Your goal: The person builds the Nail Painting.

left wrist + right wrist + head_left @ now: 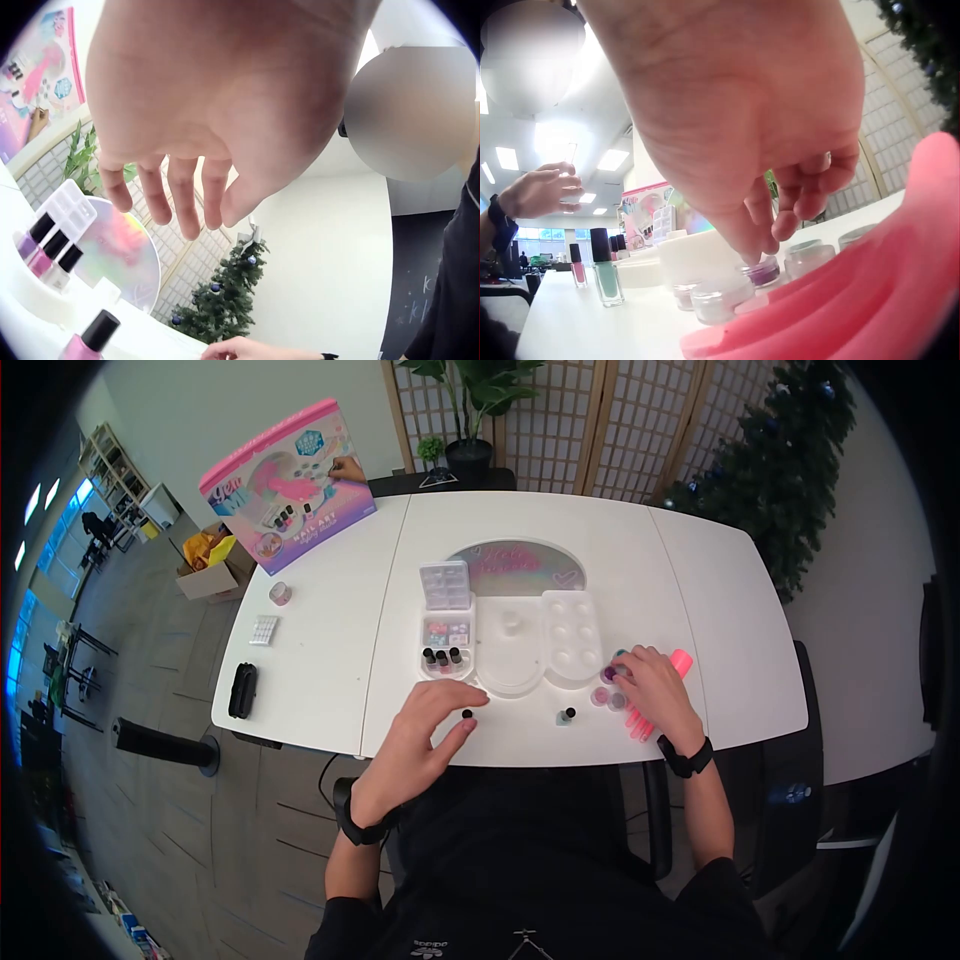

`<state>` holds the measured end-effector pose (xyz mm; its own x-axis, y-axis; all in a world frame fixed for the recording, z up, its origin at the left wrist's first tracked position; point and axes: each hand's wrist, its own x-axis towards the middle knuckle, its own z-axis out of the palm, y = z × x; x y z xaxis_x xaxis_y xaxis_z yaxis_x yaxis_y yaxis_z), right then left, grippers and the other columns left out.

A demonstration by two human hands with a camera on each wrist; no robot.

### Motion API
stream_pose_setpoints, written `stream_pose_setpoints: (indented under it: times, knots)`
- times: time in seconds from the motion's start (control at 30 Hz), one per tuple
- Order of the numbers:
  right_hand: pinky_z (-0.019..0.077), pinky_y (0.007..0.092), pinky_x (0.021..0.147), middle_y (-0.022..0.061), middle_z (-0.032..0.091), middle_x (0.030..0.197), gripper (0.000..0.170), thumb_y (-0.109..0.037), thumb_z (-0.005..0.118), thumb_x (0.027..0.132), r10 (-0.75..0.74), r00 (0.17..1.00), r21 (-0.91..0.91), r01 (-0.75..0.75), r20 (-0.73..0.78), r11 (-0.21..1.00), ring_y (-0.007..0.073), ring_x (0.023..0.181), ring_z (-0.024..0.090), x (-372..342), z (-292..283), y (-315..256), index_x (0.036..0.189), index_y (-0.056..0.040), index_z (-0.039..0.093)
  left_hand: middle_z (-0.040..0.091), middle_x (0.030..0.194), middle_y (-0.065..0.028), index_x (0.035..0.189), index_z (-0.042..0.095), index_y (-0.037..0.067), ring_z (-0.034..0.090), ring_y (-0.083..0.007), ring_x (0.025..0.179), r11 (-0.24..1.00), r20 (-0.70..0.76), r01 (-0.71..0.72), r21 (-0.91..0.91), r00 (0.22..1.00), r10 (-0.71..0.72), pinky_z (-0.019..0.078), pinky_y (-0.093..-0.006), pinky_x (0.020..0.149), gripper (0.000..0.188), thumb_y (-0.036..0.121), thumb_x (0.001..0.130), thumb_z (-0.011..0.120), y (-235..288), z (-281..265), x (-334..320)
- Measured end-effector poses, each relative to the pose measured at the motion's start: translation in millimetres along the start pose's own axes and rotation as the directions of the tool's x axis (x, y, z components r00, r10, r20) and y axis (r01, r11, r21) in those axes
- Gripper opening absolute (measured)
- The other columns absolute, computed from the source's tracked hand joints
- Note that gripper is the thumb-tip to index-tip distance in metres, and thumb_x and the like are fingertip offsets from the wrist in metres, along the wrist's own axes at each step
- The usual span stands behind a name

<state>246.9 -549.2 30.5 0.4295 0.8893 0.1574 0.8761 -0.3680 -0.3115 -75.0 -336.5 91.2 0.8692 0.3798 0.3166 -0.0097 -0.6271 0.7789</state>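
Note:
My left hand [418,732] hovers palm down near the table's front edge, fingers apart and holding nothing, above a pink polish bottle whose black cap [467,714] shows; the left wrist view has this bottle [93,337] below the fingers. At the right, my right hand [655,692] reaches down among small round jars, thumb and finger pinching a purple jar [761,271]. Beside it lie a pink jar [600,696] and a clear jar [721,300]. The pink fake hand [855,285] lies against the jars. A mint polish bottle [563,717] stands between my hands.
A white nail station [510,680] with an oval mirror [530,565], several polish bottles [442,658] and a tray of wells [573,630] stands mid-table. At the left are the product box [290,490], a jar [280,593], a white pack [264,630] and a black case [243,691].

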Motion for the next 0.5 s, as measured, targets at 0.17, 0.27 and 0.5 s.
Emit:
stream_pose_setpoints:
  times: [0.17, 0.27, 0.5]
  knots:
    - [0.0508, 0.0446, 0.091, 0.0114, 0.07, 0.101, 0.022, -0.021, 0.074, 0.096, -0.001, 0.995, -0.038, 0.004, 0.096, 0.999, 0.0322, 0.1, 0.066, 5.7, -6.0, -4.6, 0.11, -0.004, 0.077, 0.074, 0.128, -0.0069, 0.129, 0.073, 0.007, 0.062, -0.0313, 0.127, 1.0, 0.123, 0.016, -0.017, 0.992, -0.014, 0.05, -0.0423, 0.111, 0.032, -0.001, 0.098, 0.071, 2.9, 18.9, -11.9]
    - [0.0504, 0.0443, 0.092, 0.0112, 0.071, 0.101, 0.022, -0.022, 0.074, 0.095, -0.019, 0.995, -0.041, 0.023, 0.099, 0.999, 0.0322, 0.101, 0.065, 5.0, -4.0, -1.2, 0.109, -0.0042, 0.077, 0.074, 0.128, -0.0057, 0.129, 0.073, 0.008, 0.061, -0.0315, 0.128, 0.999, 0.142, 0.007, -0.031, 0.99, -0.002, 0.0496, -0.0436, 0.112, 0.031, 0.001, 0.099, 0.071, 1.0, 28.4, -18.7]
    - [0.0504, 0.0435, 0.093, 0.0111, 0.069, 0.098, 0.024, -0.02, 0.075, 0.095, 0.066, 0.993, 0.1, -0.075, 0.095, 0.992, 0.0318, 0.101, 0.066, 5.0, -26.0, -5.2, 0.113, -0.0031, 0.076, 0.071, 0.13, -0.0082, 0.13, 0.071, 0.007, 0.061, -0.0315, 0.127, 0.997, 0.236, 0.02, -0.075, 0.972, -0.002, 0.0466, -0.0443, 0.112, 0.026, 0.006, 0.105, 0.066, 4.0, 40.1, -29.7]
